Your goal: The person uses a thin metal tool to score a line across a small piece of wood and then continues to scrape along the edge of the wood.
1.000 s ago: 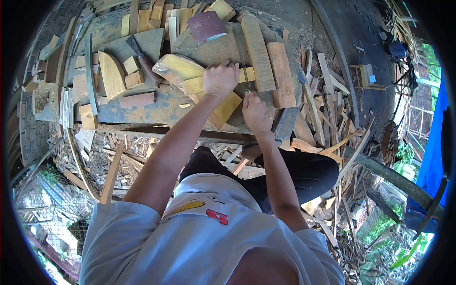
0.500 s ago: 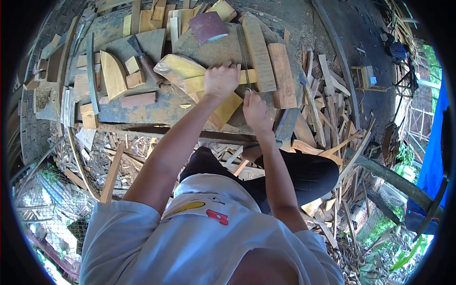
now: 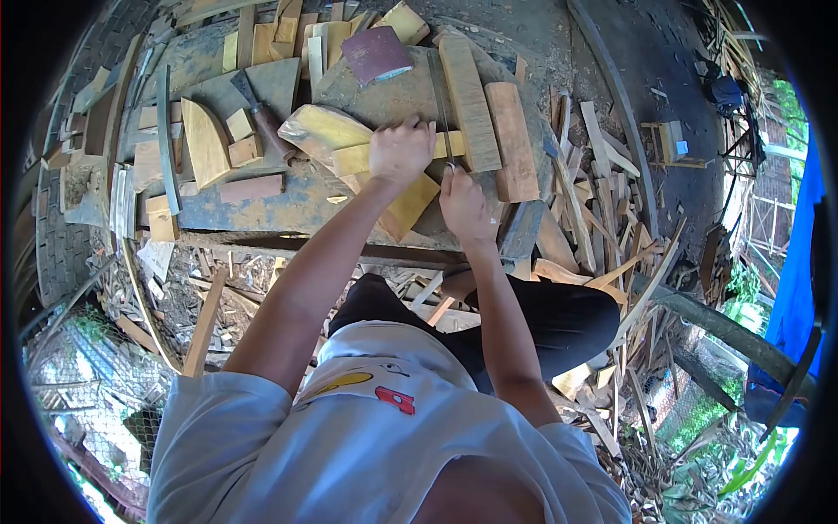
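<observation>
My left hand (image 3: 401, 150) presses down on a yellow wooden piece (image 3: 353, 159) lying on the worn workbench (image 3: 288, 205). My right hand (image 3: 463, 205) grips the handle of a hand saw (image 3: 439, 100), whose thin blade runs away from me across the yellow piece, just right of my left hand. A second yellow block (image 3: 410, 203) lies under my left wrist. Two long brown boards (image 3: 489, 113) lie side by side to the right of the blade.
A dark red sheet of sandpaper (image 3: 375, 52) lies at the far side of the bench. A hatchet (image 3: 257, 109) and several wood offcuts sit at the left. Scrap sticks and shavings (image 3: 602, 201) cover the ground to the right and below the bench.
The saw blade has slid forward, away from me, with my right hand following it. My left hand stays on the yellow piece.
</observation>
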Tool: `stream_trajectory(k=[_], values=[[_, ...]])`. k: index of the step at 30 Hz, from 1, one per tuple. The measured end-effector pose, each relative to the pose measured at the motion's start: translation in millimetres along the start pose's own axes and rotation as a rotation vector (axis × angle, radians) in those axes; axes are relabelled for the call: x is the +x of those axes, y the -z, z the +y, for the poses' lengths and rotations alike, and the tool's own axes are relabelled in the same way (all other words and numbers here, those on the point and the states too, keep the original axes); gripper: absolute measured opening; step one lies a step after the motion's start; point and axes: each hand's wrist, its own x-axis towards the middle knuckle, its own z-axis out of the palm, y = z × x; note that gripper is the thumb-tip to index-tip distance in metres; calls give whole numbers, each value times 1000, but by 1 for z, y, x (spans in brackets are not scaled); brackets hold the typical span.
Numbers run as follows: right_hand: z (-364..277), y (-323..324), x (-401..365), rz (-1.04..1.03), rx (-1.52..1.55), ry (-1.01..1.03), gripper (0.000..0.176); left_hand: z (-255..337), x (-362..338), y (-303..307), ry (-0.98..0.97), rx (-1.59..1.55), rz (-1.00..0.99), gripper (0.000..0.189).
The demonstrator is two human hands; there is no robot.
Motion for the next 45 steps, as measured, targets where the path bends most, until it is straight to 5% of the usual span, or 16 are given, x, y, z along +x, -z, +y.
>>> stream_trajectory(k=[9,15,22,28,37,45], values=[[28,4,-68,-121,77,-66,31,1,-1,2,19,3,-40,36],[4,0,-6,-23,-30,-15,32,1,0,3,21,10,-31,37],[27,7,-71,-83,57,-14,25,1,0,2,13,8,-35,38],[17,-9,-19,84,-53,95,31,2,1,0,38,27,-36,38],[29,5,-73,-134,54,-66,33,2,1,2,37,16,-53,38],[9,-10,-5,10,35,9,33,2,1,2,42,23,-66,39]])
